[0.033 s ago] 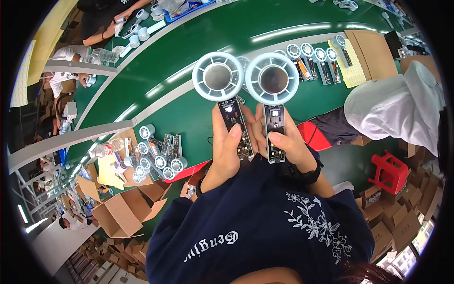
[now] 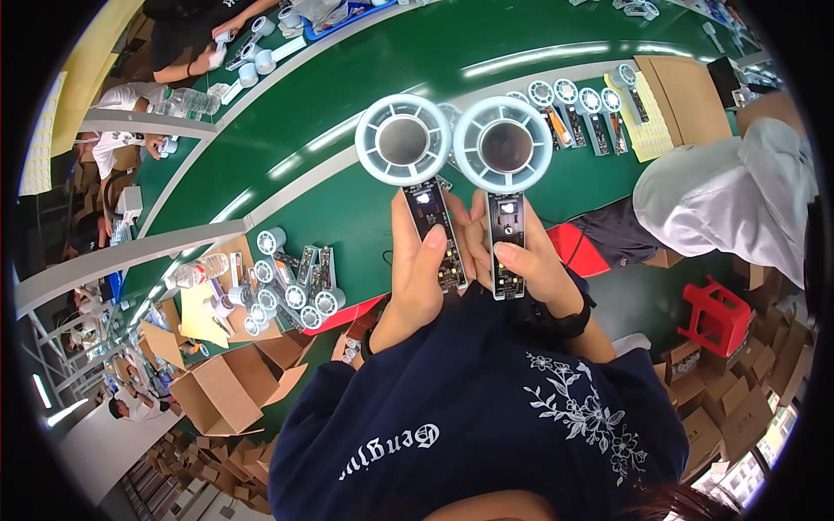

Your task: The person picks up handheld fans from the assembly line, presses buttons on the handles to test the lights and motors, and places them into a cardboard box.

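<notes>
Two small handheld fans are held upright side by side in front of me, their handles uncovered so that black circuit boards show. My left hand (image 2: pixel 419 252) is closed round the handle of the left fan (image 2: pixel 403 141), thumb on the board. Round the right fan (image 2: pixel 503 146) my right hand (image 2: pixel 540 265) is closed in the same way, its thumb on the lower board. Both heads are pale blue rings with spokes and a round centre. A small light glows on each board. Part of another fan shows behind the two heads.
Several fans (image 2: pixel 295 297) lie heaped at left on the green table (image 2: pixel 347 221). More fans (image 2: pixel 591 102) stand in a row at far right, beside yellow sheet and cardboard. An opened carton (image 2: pixel 217 395) sits below left. Co-workers are across and at right; a red stool (image 2: pixel 715 316) stands right.
</notes>
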